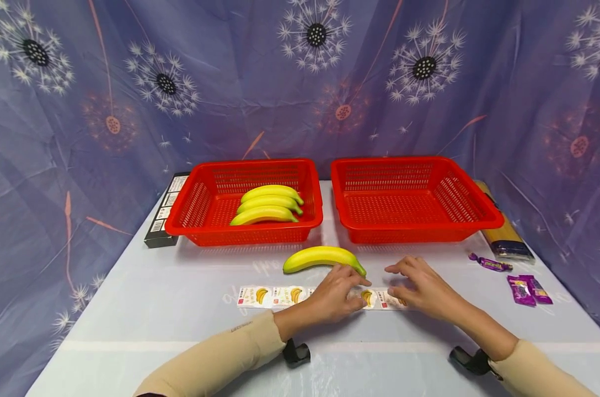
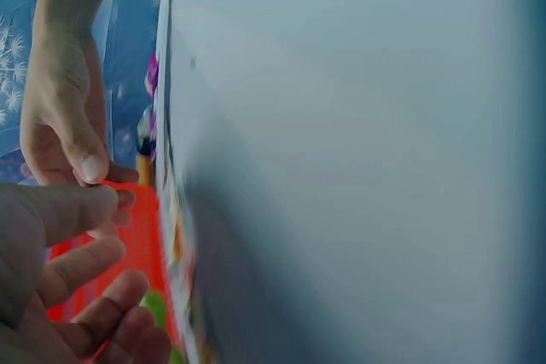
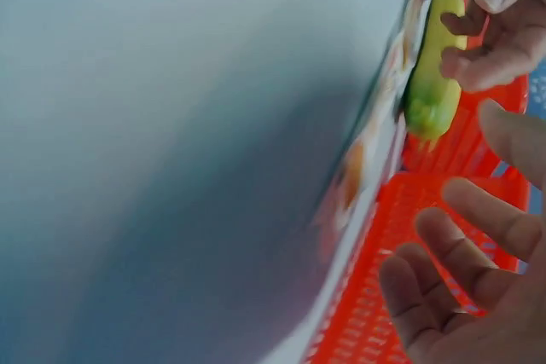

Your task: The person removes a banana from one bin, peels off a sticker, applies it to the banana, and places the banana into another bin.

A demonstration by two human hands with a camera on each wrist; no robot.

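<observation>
Two hands over a strip of banana labels.
The left hand (image 1: 332, 296) hovers over the strip (image 1: 295, 296), its fingers loosely bent and pinching nothing visible; the right hand (image 1: 423, 286), fingers loosely spread, is above the strip's right end. A banana (image 1: 322, 258) lies just beyond, near the left fingertips; whether they touch, I cannot tell. Behind sit two red baskets (image 1: 250, 237), the left one bearing three bananas (image 1: 267, 202).

- Head view: bright, even, diffuse light; mostly crisp.
- Smooth white bench (image 1: 131, 331): faint soft shadows, lighter streak across near part.
- Purple-blue dandelion-print fabric curtain (image 1: 220, 127) reads darker than bench.
- Both wrist views: dimmer, blue-grey cast, broad blurry shadow on bench.
- Left wrist: right edge darkens.
- Right wrist: white paper strip printed with yellow bananas (image 3: 352, 175) smeared, out of focus.
</observation>
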